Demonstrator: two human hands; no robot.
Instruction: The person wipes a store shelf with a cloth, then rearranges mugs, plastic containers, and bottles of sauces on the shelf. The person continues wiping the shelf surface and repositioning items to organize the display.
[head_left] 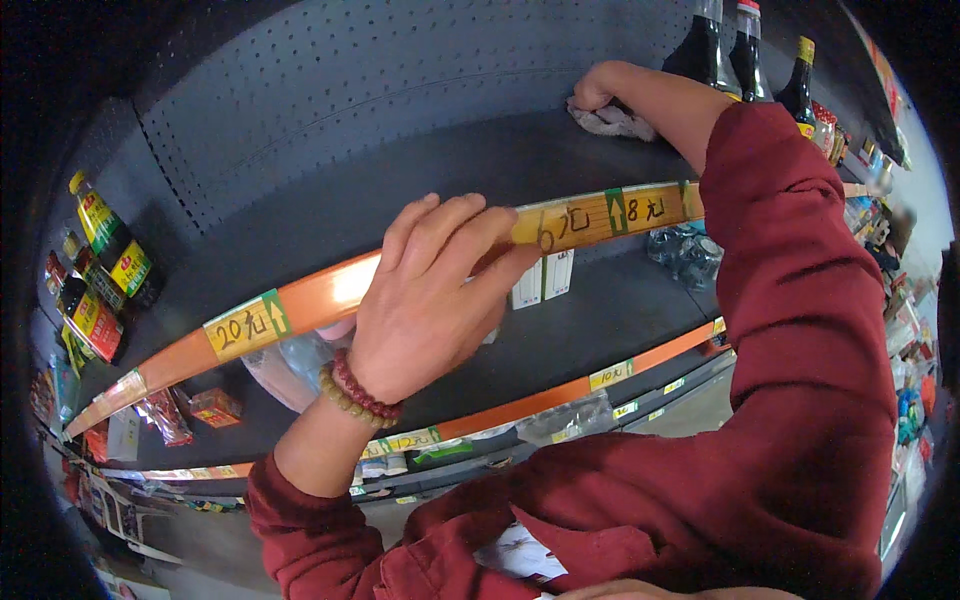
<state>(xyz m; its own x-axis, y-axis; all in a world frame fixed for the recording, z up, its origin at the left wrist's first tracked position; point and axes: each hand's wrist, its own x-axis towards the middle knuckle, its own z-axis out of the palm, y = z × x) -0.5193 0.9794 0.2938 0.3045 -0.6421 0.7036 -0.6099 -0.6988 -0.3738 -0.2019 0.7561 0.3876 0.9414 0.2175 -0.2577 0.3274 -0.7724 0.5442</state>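
My right arm in a dark red sleeve reaches to the back right of the grey shelf [470,165]. There my right hand [597,88] is closed on a crumpled pale cloth [612,124], pressed against the shelf surface; most fingers are hidden. At the front, my left hand [430,280] grips the orange shelf edge [345,285], its fingers bent over the top and the thumb in front of the price strip. Red and tan beaded bracelets [355,395] circle the left wrist. Dark sauce bottles [705,50] stand close beside the right hand and forearm.
More sauce bottles [120,245] stand at the left end. A perforated back panel [400,70] rises behind the shelf. The lower shelf [610,320] holds white boxes [545,280], clear plastic items [685,258] and small red packages [215,406]. Packed goods line the far right.
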